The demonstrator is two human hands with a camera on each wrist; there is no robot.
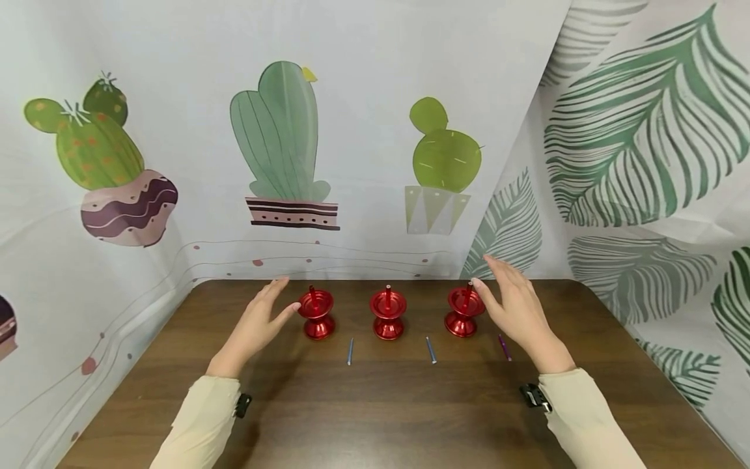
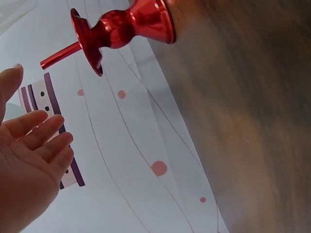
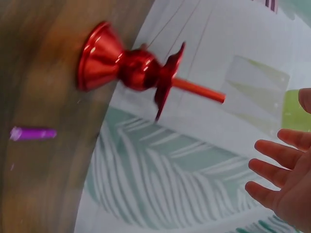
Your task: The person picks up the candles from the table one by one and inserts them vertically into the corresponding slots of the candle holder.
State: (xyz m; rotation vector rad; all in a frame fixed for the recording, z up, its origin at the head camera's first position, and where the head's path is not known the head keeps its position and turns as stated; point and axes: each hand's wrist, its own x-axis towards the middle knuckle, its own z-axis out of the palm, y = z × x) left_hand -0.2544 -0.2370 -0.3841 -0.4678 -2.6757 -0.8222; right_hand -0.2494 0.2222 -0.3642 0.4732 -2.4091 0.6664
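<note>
Three shiny red candlestick holders, each with a flat dish and a thin upright red tube, stand in a row: a left holder (image 1: 318,318), a middle holder (image 1: 388,316) and a right holder (image 1: 462,315). My left hand (image 1: 260,320) hovers just left of the left holder, fingers extended and holding nothing. Beside the right holder is my right hand (image 1: 518,309), also empty with its fingers spread. In the right wrist view, the right holder's tube (image 3: 199,90) points toward that hand, a gap between them. The left wrist view shows the left holder's tube (image 2: 60,56) apart from the fingers.
On the brown wooden table (image 1: 375,404), in front of the holders, lie a thin blue stick (image 1: 350,352), another blue stick (image 1: 431,350) and a purple stick (image 1: 505,348). A white cloth (image 1: 363,143) printed with cacti and leaves hangs behind the table's back edge.
</note>
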